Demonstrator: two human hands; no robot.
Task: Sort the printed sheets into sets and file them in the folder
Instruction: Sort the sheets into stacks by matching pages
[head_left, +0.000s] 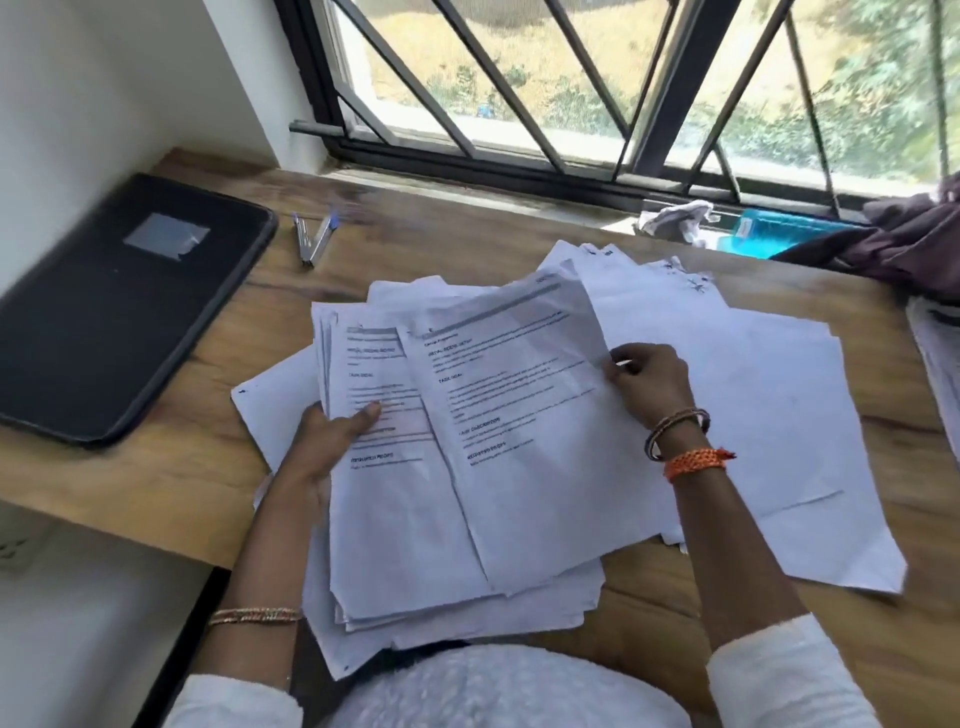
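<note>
The printed sheets are white pages with grey header bars and short blocks of black text under bold headings, creased and uneven at the edges, gathered in a loose stack at the near middle of the wooden desk. The top sheet is lifted and tilted off the stack, its print facing up. More sheets lie spread flat to the right, mostly blank on the side that shows, some with small dark marks at their far corners. The folder, black and closed with a grey label patch on its cover, lies at the desk's left end, well apart from the papers. Two pens rest between the folder and the sheets. By the barred window sit a crumpled white cloth, a blue box and a dark purple cloth. The left hand grips the stack from its left edge, thumb pressed on the printed face and fingers hidden beneath. The right hand pinches the right edge of the top sheet between thumb and curled fingers, holding it above the spread pages.
</note>
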